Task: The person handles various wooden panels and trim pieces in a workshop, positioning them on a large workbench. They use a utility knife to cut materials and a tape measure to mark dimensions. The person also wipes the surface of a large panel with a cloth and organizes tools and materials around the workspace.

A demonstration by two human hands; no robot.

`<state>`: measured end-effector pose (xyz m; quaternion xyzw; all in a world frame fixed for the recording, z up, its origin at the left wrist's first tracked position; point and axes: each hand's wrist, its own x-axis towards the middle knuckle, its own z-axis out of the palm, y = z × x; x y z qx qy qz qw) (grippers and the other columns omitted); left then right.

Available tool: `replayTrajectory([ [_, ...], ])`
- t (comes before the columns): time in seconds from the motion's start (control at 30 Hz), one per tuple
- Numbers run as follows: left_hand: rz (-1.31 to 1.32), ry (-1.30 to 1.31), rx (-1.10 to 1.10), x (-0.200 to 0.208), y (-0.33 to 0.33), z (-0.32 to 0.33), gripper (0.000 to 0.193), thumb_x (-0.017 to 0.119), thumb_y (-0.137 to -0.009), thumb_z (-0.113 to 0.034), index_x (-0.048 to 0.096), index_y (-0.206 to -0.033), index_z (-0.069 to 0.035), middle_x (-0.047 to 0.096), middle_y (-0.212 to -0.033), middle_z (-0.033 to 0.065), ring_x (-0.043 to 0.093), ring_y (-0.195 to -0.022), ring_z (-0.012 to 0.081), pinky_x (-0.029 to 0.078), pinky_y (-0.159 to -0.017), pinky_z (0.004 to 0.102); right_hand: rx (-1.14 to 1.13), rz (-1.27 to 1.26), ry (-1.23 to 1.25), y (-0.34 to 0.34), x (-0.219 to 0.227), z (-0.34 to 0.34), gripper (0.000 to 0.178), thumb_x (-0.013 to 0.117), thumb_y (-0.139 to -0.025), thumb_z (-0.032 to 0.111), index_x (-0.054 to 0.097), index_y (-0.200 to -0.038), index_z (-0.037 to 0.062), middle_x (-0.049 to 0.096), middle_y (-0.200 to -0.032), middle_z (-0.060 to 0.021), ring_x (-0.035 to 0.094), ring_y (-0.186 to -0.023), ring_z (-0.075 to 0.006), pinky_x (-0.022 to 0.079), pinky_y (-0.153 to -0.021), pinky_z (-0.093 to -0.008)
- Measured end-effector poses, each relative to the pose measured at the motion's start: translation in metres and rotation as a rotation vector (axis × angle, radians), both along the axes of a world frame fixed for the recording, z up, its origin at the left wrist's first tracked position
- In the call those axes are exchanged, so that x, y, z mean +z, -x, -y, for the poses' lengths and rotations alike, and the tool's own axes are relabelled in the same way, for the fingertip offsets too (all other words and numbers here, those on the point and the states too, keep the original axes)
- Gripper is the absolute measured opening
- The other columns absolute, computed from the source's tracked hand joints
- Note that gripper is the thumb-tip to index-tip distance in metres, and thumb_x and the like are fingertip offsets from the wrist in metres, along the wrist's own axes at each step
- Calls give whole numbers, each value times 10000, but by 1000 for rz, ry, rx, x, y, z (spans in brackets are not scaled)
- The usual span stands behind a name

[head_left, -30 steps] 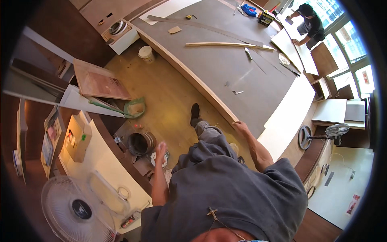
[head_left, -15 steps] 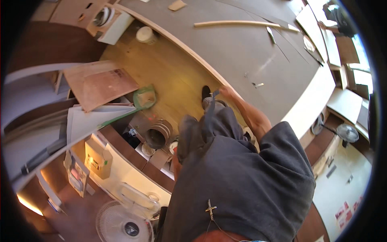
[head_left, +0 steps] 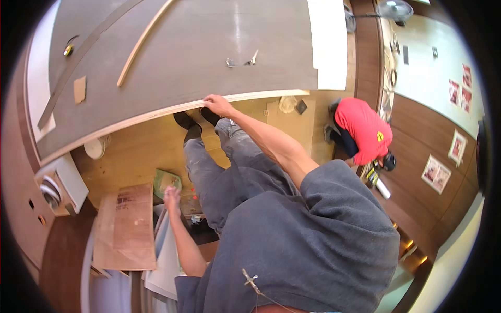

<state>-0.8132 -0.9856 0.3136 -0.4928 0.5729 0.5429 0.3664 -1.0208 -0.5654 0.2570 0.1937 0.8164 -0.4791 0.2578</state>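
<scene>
My right hand is at the pale front edge of the large grey-topped worktable, its fingers closed over that edge. My left hand hangs low on the left, blurred, close to a green dustpan-like thing; I cannot make out anything in it. A thin wooden strip and a long dark strip lie on the tabletop. Further right on it are scissors or a similar small tool. A tan offcut and a yellow tape measure lie on its left side.
Brown boards lean at the lower left, near a white box. A white bucket stands under the table edge. On the right, a person in a red shirt bends beside a yellow-and-black tool. A fan stands beyond.
My view has turned to the right, bringing the person in red into sight. My left hand now shows at the left. The dark strap beside my right hand no longer shows; that hand remains at the table edge.
</scene>
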Motion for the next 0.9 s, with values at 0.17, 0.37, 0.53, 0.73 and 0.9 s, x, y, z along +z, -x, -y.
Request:
replayTrajectory([
  [0.17, -294, 50, -149, 8, 168, 15, 460, 464, -969, -355, 423, -1335, -80, 498, -1307, 143, 502, -1195, 249, 363, -1020, 395, -271, 252, -220, -86, -11, -98, 418, 575, -833, 335, 630, -1099, 18, 644, -1090, -161, 603, -1043, -257, 453, -916, -353],
  [0.37, -445, 7, -462, 37, 272, -57, 469, 419, -990, -336, 395, -1350, -36, 478, -1320, 173, 498, -1204, 259, 373, -1032, 376, -508, 245, -299, -154, -25, -199, 445, 614, -814, 290, 593, -1149, -2, 637, -1091, -176, 607, -1025, -268, 466, -903, -339],
  [0.53, -255, -36, -508, 11, 228, -97, 437, 448, -985, -284, 411, -1330, -19, 508, -1269, 170, 530, -1154, 253, 420, -987, 354, -532, 302, -548, -185, -73, -315, 474, 668, -759, 290, 606, -1120, -10, 633, -1065, -216, 612, -1004, -297, 483, -877, -369],
  [0.73, 116, 55, -362, -6, 104, -139, 356, 523, -952, -261, 479, -1231, -45, 584, -1060, 63, 591, -942, 163, 479, -833, 283, -543, 192, -917, -167, -95, -453, 680, 687, -759, 323, 399, -1312, 52, 519, -1197, -216, 518, -1112, -363, 425, -943, -452],
  [0.9, 85, 115, -659, -16, 96, -233, 410, 525, -946, -274, 492, -1255, -6, 564, -1151, 88, 547, -1049, 171, 442, -883, 317, -679, 407, -872, -154, -98, -536, 833, 711, -736, 394, 315, -1374, 34, 499, -1266, -234, 502, -1164, -347, 413, -971, -419],
])
